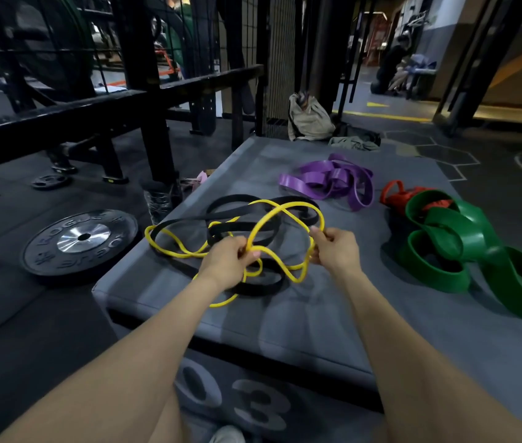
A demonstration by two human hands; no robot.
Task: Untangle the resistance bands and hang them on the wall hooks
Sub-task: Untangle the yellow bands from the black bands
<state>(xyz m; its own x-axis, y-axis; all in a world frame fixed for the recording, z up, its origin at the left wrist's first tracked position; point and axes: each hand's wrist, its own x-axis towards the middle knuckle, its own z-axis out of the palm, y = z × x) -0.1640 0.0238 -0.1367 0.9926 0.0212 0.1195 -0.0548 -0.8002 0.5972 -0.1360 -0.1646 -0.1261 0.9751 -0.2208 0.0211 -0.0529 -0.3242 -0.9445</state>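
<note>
On the floor at the far left lies a weight plate (80, 241), just beside the padded box (301, 318) that carries the bands. On the left part of the box top, a thin yellow band (272, 215) is looped through a black band (237, 199), the 2 forming 1 tangle. The left hand (229, 262) sits over the near middle of that tangle, its fingers (250, 252) pinching a yellow strand where several loops cross. The right hand (336, 249) pinches the yellow band's right edge between thumb and fingers, holding a loop raised off the box. Further right and farther away lies a purple band (333, 180), then a red band (406, 195) partly under a wide green band (464, 244) at the right edge. No wall hooks are in view.

The risk, as I judge it, is pulling the hands apart before the yellow loops are freed from the black band: the crossings could tighten into a knot, or the stretched rubber could slip from the pinch and snap back.
</note>
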